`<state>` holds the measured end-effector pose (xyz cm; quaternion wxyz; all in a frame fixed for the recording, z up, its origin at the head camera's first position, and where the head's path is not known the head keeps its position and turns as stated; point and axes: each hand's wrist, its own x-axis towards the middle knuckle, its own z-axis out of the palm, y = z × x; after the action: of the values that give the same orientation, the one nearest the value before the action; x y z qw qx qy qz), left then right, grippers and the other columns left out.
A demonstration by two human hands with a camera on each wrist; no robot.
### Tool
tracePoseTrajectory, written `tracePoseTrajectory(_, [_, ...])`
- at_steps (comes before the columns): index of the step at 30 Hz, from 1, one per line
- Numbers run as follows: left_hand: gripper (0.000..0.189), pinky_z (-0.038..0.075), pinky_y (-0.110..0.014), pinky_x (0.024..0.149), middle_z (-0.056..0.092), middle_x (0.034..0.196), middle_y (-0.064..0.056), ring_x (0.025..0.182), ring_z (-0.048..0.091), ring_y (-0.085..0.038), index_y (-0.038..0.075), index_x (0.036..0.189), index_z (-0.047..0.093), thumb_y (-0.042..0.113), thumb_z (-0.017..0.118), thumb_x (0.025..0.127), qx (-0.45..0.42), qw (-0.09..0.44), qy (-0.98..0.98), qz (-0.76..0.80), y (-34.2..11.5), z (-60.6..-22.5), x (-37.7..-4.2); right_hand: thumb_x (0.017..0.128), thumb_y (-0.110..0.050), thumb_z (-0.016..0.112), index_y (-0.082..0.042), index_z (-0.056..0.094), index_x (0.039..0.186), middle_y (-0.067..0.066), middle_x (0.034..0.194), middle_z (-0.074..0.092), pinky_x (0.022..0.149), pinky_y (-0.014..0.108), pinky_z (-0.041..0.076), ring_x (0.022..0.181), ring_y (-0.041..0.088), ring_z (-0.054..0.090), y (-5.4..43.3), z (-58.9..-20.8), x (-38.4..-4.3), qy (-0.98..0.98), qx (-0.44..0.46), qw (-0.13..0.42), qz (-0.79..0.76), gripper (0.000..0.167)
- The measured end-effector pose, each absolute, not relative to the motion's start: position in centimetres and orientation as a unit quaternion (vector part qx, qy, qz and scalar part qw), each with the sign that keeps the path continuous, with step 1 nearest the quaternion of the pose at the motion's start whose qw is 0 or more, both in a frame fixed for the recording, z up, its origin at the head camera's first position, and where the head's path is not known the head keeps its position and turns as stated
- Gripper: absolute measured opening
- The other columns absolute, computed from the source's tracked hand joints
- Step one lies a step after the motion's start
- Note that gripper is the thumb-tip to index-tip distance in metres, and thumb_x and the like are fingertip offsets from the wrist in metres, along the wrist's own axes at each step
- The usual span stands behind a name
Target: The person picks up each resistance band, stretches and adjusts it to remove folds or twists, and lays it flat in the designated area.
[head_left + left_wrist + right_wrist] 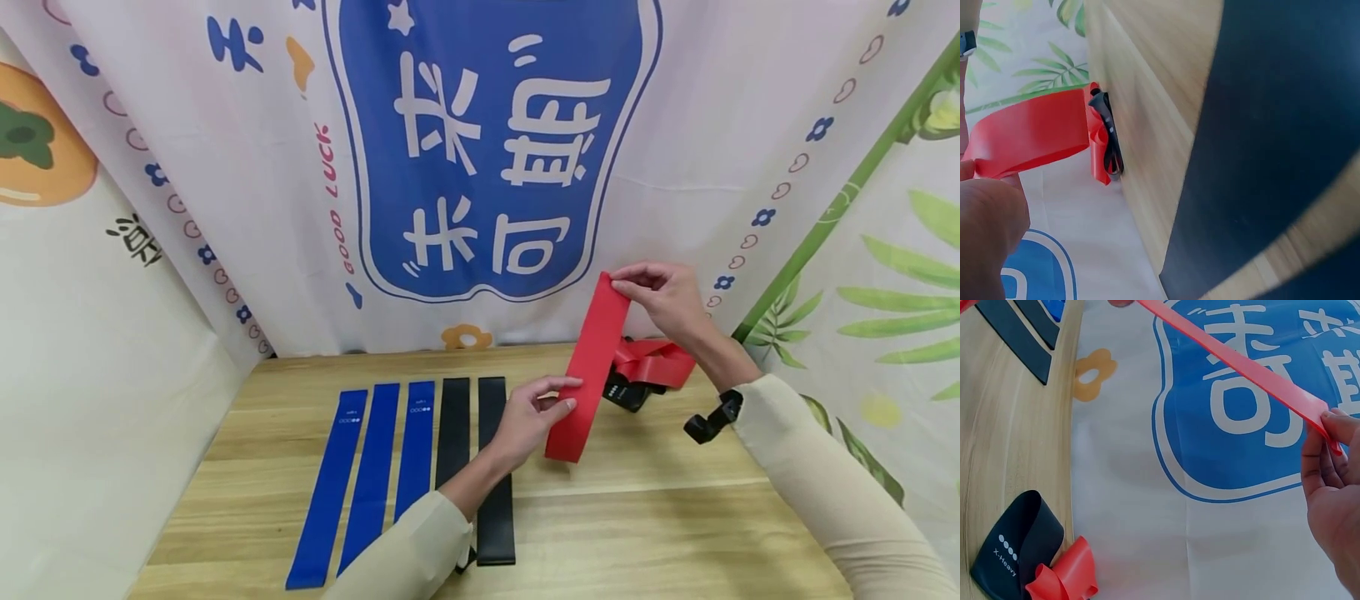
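A red resistance band (588, 375) is held up off the table, slanting between both hands. At its top end, my right hand (663, 300) pinches it between thumb and fingers. Lower down, my left hand (528, 421) grips its left edge with thumb and fingers. In the right wrist view the band (1241, 362) looks stretched flat, with my right hand (1338, 469) at its end. Behind it on the table lie another crumpled red band (660, 364) and a black band (1019, 544) marked X-Heavy.
Blue bands (326, 492) lie side by side on the left of the wooden table (247, 450). Two black bands (495, 500) lie right of them, partly under the left forearm. A printed curtain (285, 208) hangs behind the table's back edge.
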<state>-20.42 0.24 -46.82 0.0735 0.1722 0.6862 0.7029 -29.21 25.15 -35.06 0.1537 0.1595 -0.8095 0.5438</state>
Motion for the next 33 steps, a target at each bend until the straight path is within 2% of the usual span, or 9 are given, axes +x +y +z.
tracePoseTrajectory(9, [0.031,0.062,-0.04,0.093,0.066,0.135,-0.007,0.106,0.075,-0.025,0.021,0.132,0.075,0.013,0.071,0.103,0.152,0.118,0.708,0.679,-1.7,-46.7,-19.1,0.099,-0.014,0.076,0.001,0.077,0.122,0.007,0.106,0.078,0.083,0.021,0.061,0.089,0.017,0.072,24.4,-35.7,-29.4,-0.812,0.174,0.104,0.547,0.027])
tracePoseTrajectory(14, [0.034,0.063,-0.039,0.09,0.064,0.137,-0.008,0.106,0.076,-0.025,0.022,0.135,0.073,0.012,0.071,0.102,0.157,0.152,0.71,0.669,-2.4,-46.7,-18.2,0.098,-0.013,0.078,-0.003,0.077,0.126,0.011,0.115,0.076,0.085,0.027,0.062,0.095,0.02,0.073,23.9,-36.3,-29.6,-0.806,0.175,0.075,0.561,0.029])
tracePoseTrajectory(18, [0.038,0.064,-0.038,0.085,0.061,0.14,-0.008,0.102,0.076,-0.023,0.023,0.137,0.071,0.009,0.071,0.101,0.159,0.167,0.712,0.663,-2.7,-46.9,-17.4,0.098,-0.011,0.077,-0.005,0.076,0.127,0.013,0.12,0.075,0.082,0.029,0.063,0.096,0.021,0.073,23.5,-36.8,-29.7,-0.802,0.179,0.059,0.566,0.029])
tracePoseTrajectory(25, [0.048,0.065,-0.039,0.083,0.062,0.13,-0.009,0.099,0.078,-0.026,0.02,0.141,0.068,0.002,0.075,0.097,0.157,0.205,0.7,0.666,-3.3,-46.9,-16.2,0.099,-0.012,0.076,-0.003,0.073,0.13,0.016,0.125,0.071,0.076,0.039,0.066,0.094,0.024,0.074,22.6,-38.2,-29.5,-0.79,0.181,0.005,0.586,0.033])
tracePoseTrajectory(33, [0.055,0.065,-0.039,0.083,0.063,0.123,-0.011,0.096,0.078,-0.028,0.013,0.143,0.065,-0.006,0.077,0.093,0.148,0.214,0.693,0.672,-4.1,-47.6,-14.7,0.098,-0.011,0.077,-0.006,0.076,0.127,0.015,0.125,0.072,0.077,0.025,0.062,0.098,0.024,0.07,21.4,-39.8,-30.0,-0.799,0.183,0.013,0.572,0.029])
